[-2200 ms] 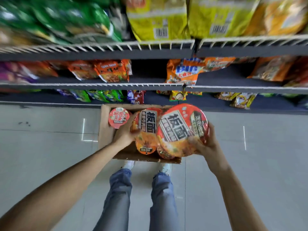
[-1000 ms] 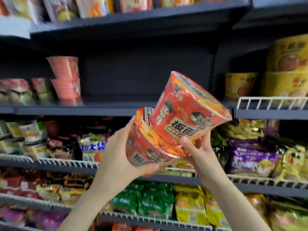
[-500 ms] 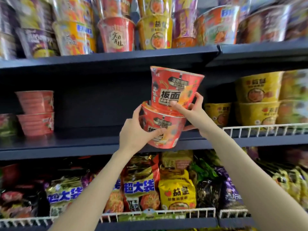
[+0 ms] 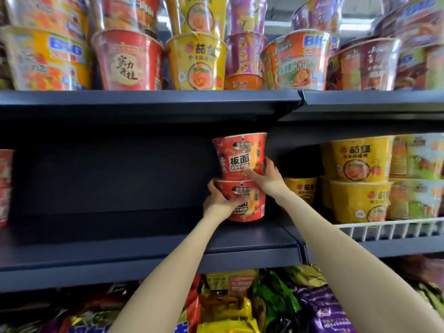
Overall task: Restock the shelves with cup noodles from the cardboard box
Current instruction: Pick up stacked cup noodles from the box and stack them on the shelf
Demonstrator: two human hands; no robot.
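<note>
On the dark shelf, left hand and right hand grip stacked red noodle bowls.

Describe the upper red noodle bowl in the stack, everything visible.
The upper red noodle bowl is a tapered tub, wider at its rim, with a glossy printed wrap showing bold characters and a cartoon figure. It sits upright on the lower red bowl, on the dark shelf. The right hand grips its lower right side.

Two bare forearms, no sleeves, left hand, right hand
</note>
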